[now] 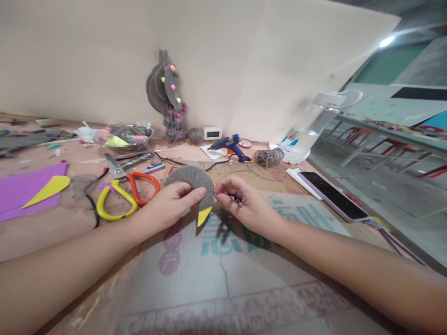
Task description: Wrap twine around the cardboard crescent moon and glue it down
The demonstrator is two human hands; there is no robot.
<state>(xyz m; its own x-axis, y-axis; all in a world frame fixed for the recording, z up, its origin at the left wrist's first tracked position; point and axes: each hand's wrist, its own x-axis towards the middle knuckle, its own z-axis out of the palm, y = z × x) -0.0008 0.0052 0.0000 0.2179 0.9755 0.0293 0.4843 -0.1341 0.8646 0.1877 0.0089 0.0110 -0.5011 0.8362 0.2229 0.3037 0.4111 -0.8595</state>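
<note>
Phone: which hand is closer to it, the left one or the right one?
Right. The right hand is to the left of the phone in the picture. The left hand, holding the grey crescent, is even farther left.

A pale, plain panel (pixel 244 60) stands upright like a wall, and its right edge is slanted. In front of this panel there is a worktable (pixel 52 228) with a pinkish-brown top. To the right of the panel, the room opens over a grey floor (pixel 401 200), where one long table (pixel 363 122) with thin legs and some red stools (pixel 401 148) stand. Near the panel's upper right corner shines a white lamp (pixel 387 41), and beside the panel's right edge is a green surface (pixel 391 67)
</note>
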